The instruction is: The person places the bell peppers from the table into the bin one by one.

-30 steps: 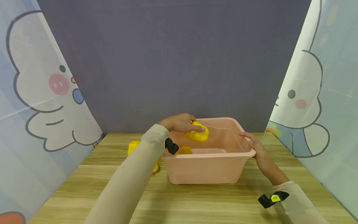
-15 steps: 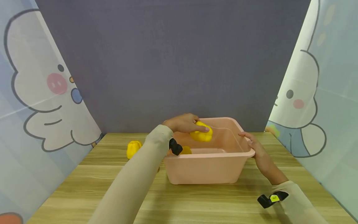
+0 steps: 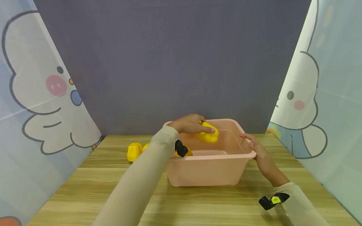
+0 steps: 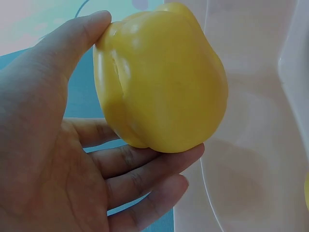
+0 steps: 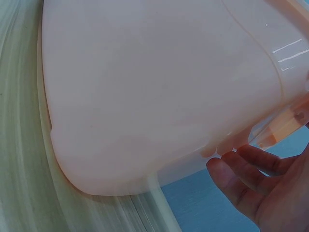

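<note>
A yellow bell pepper (image 3: 208, 133) is pinched between the thumb and fingers of my left hand (image 3: 190, 124), above the inside of a pink plastic basin (image 3: 207, 172). In the left wrist view, the thumb lies on one side of the pepper (image 4: 166, 82) and the fingers support the other. My right hand (image 3: 261, 155) grips the basin's right rim. The right wrist view shows its fingertips (image 5: 219, 169) against the basin's outer wall (image 5: 145, 96) under the rim. Inside the basin, at the near left, lies another yellow object (image 3: 189, 153), partly hidden by the left wrist camera.
On the wooden table (image 3: 85, 188), left of the basin, stands a yellow bell pepper (image 3: 134, 152). Beside it, a second yellow piece (image 3: 145, 146) is mostly covered by my left forearm. A dark grey panel (image 3: 175, 62) rises behind, with cartoon-printed curtains (image 3: 36, 78) at both sides.
My left hand has shifted a little to the right with the bell pepper. The left forearm now uncovers more of the peppers on the table. My right hand stays on the rim.
</note>
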{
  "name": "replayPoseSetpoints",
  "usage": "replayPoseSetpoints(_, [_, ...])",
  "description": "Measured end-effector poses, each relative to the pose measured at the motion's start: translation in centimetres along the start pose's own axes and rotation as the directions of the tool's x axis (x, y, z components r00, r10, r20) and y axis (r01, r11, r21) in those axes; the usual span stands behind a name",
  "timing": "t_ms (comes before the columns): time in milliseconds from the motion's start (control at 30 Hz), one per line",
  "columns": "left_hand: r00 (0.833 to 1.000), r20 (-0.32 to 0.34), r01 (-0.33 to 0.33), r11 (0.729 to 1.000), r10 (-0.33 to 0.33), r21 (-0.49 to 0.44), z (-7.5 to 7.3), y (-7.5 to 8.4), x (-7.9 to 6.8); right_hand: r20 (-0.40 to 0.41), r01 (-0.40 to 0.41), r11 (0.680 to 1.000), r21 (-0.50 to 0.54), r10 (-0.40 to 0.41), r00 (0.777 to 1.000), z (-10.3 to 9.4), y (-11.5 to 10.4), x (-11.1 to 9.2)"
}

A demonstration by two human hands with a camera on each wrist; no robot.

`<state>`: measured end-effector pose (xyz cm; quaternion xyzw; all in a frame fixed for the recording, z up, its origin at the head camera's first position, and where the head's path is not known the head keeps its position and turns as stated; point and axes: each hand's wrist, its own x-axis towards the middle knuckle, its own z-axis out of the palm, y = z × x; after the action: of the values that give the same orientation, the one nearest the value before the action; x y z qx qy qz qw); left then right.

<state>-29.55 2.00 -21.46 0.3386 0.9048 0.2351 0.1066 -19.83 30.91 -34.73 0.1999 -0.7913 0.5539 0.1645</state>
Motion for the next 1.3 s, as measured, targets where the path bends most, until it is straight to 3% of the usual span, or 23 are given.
replayPoseSetpoints(1067, [0.999,0.0,-0.037,0.999,0.037,0.018,1.4,1.2,1.6,0.005,-0.029,0.999,0.021,0.029,1.0,0.4,0.0,-0.2])
replayPoseSetpoints(1300, [0.995,-0.031,-0.099,0.993,0.097,-0.07,1.1,1.4,1.9,0.001,-0.033,0.999,-0.005,0.033,0.999,0.1,0.1,-0.1])
